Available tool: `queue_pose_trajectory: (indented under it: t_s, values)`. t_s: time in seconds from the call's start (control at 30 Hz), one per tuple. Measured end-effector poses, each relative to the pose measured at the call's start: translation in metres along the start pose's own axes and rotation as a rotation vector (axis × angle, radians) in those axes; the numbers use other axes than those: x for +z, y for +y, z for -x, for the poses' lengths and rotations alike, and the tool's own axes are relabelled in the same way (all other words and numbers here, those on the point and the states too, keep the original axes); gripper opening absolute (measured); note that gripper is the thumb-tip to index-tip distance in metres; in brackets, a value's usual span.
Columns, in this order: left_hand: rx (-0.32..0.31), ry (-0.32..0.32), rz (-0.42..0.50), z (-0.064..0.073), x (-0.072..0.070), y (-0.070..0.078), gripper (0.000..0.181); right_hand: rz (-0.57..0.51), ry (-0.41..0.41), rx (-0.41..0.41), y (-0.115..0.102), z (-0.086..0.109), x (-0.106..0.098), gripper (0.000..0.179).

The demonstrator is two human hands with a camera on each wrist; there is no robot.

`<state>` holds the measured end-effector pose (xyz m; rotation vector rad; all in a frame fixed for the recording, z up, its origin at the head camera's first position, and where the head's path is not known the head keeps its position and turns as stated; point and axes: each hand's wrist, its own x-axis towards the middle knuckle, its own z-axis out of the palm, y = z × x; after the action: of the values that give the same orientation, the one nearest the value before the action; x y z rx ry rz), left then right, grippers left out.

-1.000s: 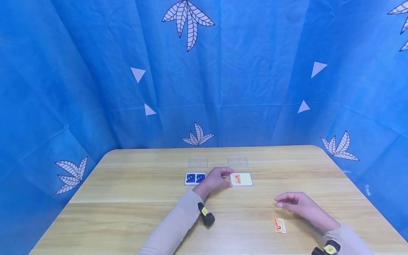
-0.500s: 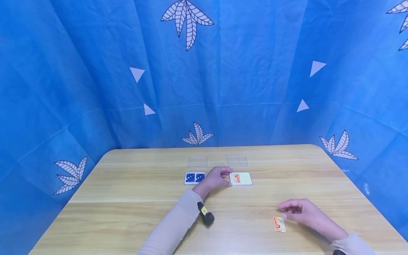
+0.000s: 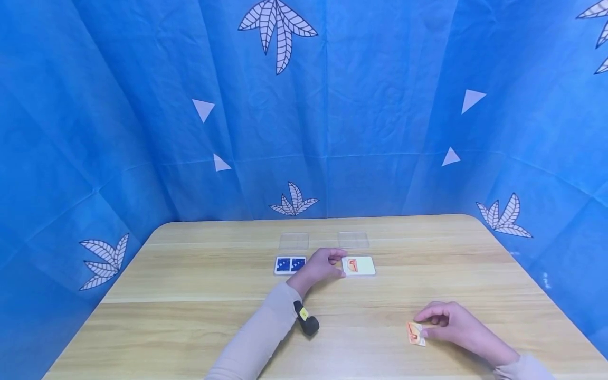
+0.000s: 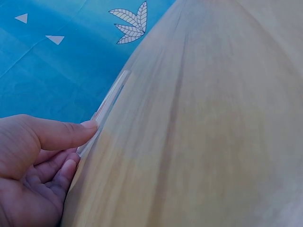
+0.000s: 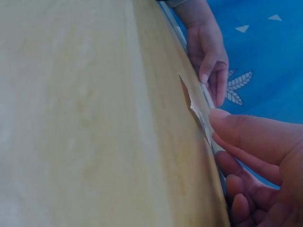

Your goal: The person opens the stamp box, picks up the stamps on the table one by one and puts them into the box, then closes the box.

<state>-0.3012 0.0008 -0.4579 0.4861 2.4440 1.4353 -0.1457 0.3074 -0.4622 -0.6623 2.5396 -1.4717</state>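
My left hand [image 3: 321,266] grips the left end of a shallow white case [image 3: 367,266], thumb at the near edge and fingers at the far edge. An orange-printed square [image 3: 352,265] lies in the case's left half; the right half is pale yellow. From the left wrist, the case [image 4: 111,98] shows edge-on beside my thumb. At the right front, my right hand [image 3: 453,328] pinches the right edge of a flat orange-and-white square [image 3: 412,334]. In the right wrist view this square [image 5: 195,109] has a jagged edge and appears tilted; its underside is partly hidden.
A second shallow case [image 3: 283,265] with two dark blue squares lies left of my left hand, partly behind the wrist. Two clear plastic lids, a left lid [image 3: 294,241] and a right lid [image 3: 353,239], lie farther back on the wooden table [image 3: 199,316]. A blue curtain [image 3: 370,116] surrounds it.
My right hand has come down and toward the front to the loose orange-and-white square, and its thumb and fingers have closed at the square's right edge. My left hand has stayed on the case.
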Motion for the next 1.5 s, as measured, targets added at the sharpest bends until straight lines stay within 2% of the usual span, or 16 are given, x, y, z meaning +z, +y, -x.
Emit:
queue_pose_trajectory:
  t_s: [0.17, 0.33, 1.07, 1.3, 1.5]
  values:
    - [0.003, -0.002, -0.006, -0.0002, -0.0005, -0.0009, 0.055, 0.034, 0.024, -0.052, 0.0023, -0.0003, 0.0022, 0.018]
    - [0.008, -0.001, -0.009, -0.0004, -0.0006, -0.0013, 0.055, 0.075, 0.051, -0.059, 0.0027, -0.0004, 0.0044, 0.017]
    - [-0.004, 0.011, -0.007, -0.0003, -0.0008, -0.0027, 0.054, 0.082, 0.039, -0.009, 0.0008, -0.0023, 0.0085, 0.017]
    - [-0.001, 0.011, -0.011, -0.0002, -0.0001, -0.0021, 0.054, 0.069, 0.043, 0.060, -0.0016, -0.0022, 0.0101, 0.019]
    - [0.009, 0.005, -0.004, -0.0016, 0.0011, -0.0048, 0.053, 0.053, 0.034, 0.045, -0.0015, -0.0015, 0.0102, 0.019]
